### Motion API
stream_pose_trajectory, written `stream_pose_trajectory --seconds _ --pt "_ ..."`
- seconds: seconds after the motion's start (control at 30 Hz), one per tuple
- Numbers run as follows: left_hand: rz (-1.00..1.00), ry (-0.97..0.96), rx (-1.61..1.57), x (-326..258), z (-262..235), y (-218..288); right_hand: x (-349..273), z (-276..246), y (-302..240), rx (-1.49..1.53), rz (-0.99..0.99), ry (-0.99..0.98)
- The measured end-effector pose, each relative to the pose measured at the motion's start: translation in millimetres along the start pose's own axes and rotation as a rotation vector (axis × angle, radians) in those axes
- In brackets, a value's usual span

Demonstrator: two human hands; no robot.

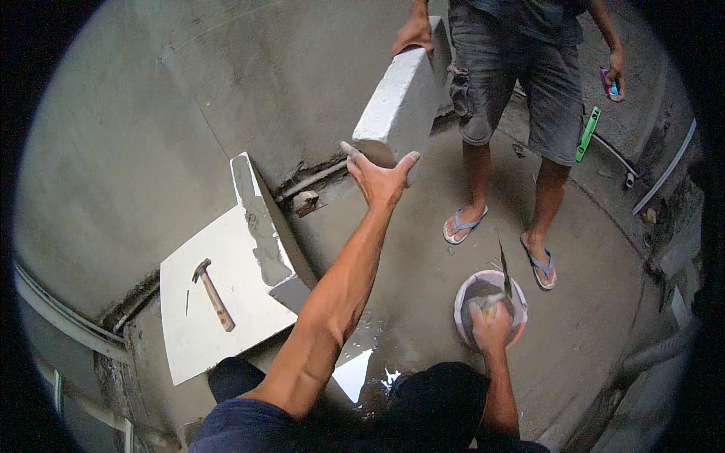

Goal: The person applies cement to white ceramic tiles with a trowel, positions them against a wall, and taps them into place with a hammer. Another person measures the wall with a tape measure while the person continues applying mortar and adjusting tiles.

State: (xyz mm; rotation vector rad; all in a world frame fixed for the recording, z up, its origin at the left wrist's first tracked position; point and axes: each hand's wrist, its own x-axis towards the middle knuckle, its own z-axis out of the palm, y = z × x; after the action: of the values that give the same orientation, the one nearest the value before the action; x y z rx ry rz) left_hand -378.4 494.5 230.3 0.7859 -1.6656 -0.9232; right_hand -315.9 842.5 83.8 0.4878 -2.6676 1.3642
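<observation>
Just beyond spread left grip (381, 181), white block (394, 98)

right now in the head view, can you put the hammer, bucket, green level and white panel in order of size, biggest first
1. White panel
2. Bucket
3. Hammer
4. Green level, a bit shorter than the hammer

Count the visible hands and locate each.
4. Your left hand is spread at the lower end of the white block; your right hand holds a trowel at the bucket. A co-worker's hand is at the block's upper end; their other hand holds a small colourful object.
</observation>
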Motion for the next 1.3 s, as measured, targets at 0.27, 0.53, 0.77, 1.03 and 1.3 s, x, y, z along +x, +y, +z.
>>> stream_pose_trajectory --seconds 0.27,0.53,0.77,1.03,1.3 --pt "0.159 0.210 -0.141 28 -2 -4 -34 -38 51 0.155 0.117 -0.101" --pt "0.176 0.141 -0.105 52 -94 95 -26 -45 42 -0.018 0.032 -0.043" --pt "-0.008 -0.041 0.201 91 -164 202 -30 -142 -85 0.152 0.360 -0.259" --pt "-0.175 -0.285 0.529 114 -174 349 -71 -254 -107 -0.150 0.705 -0.400" --pt "-0.277 -0.496 0.676 137 -169 396 -17 -343 -124 -0.008 0.405 -0.553"
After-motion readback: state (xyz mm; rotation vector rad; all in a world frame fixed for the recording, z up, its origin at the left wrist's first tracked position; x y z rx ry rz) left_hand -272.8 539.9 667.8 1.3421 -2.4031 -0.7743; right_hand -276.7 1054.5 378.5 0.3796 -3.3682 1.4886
